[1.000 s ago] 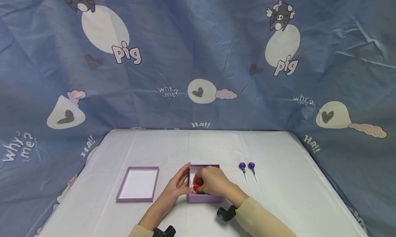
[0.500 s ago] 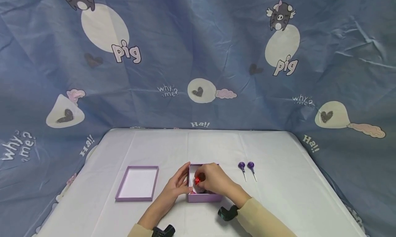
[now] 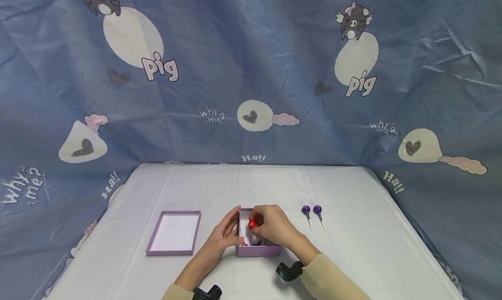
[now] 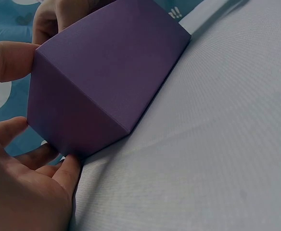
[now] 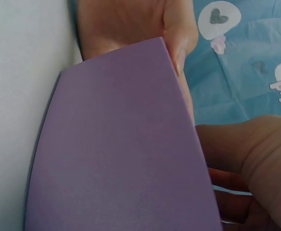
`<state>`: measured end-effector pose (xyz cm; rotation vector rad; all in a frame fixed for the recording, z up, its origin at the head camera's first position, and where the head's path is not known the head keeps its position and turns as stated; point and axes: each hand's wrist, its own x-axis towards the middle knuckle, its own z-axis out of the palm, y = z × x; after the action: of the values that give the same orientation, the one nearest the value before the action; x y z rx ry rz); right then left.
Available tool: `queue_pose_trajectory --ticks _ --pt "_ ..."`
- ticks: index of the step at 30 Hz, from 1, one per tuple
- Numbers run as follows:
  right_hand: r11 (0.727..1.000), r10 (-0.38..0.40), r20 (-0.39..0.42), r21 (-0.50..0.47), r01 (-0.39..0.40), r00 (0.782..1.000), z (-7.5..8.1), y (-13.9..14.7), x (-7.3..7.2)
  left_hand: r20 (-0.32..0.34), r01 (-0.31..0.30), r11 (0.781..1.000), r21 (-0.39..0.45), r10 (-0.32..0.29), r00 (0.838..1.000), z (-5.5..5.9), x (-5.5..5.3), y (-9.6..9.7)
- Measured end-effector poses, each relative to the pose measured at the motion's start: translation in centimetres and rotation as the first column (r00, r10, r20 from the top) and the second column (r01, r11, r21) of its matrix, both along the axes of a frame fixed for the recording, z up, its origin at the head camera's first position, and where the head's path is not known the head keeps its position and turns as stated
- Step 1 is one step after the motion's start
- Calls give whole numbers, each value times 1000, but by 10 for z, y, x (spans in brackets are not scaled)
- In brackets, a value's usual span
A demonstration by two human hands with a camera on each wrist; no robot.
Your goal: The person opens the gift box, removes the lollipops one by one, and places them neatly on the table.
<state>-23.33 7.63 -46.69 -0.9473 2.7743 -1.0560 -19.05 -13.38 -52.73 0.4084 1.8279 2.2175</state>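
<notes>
A purple box (image 3: 259,251) with a pale inside stands on the white table. My left hand (image 3: 221,239) holds its left side, the thumb over the front left corner and the fingers along the outer wall. The left wrist view shows this thumb (image 4: 8,61) at the box's upper edge. Over the box opening, my right hand (image 3: 276,225) pinches a red-wrapped lollipop (image 3: 252,224) between thumb and fingers; its stick is hidden. A pink wrapper (image 3: 244,244) shows inside at the front left corner. In the right wrist view, the box wall (image 5: 126,139) hides the fingertips.
Two purple-wrapped lollipops (image 3: 306,210) lie side by side to the right of the box. To the left lies a shallow purple lid (image 3: 172,252), its hollow side up. A blue printed cloth (image 3: 188,139) hangs behind the white table (image 3: 353,247).
My right hand has moved slightly back and right inside the box opening, and the red lollipop has gone with it, away from the front left corner. My left hand has stayed in place.
</notes>
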Motion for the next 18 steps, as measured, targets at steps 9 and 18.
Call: queue_pose_trajectory --ticks 9,18 --pt "1000 -26 43 -6 27 999 2 2 0 3 5 1000 -1 -5 1000 0 0 2" --pt "999 -27 -3 -32 26 1000 5 2 1 -15 17 1000 -16 -17 1000 0 -2 0"
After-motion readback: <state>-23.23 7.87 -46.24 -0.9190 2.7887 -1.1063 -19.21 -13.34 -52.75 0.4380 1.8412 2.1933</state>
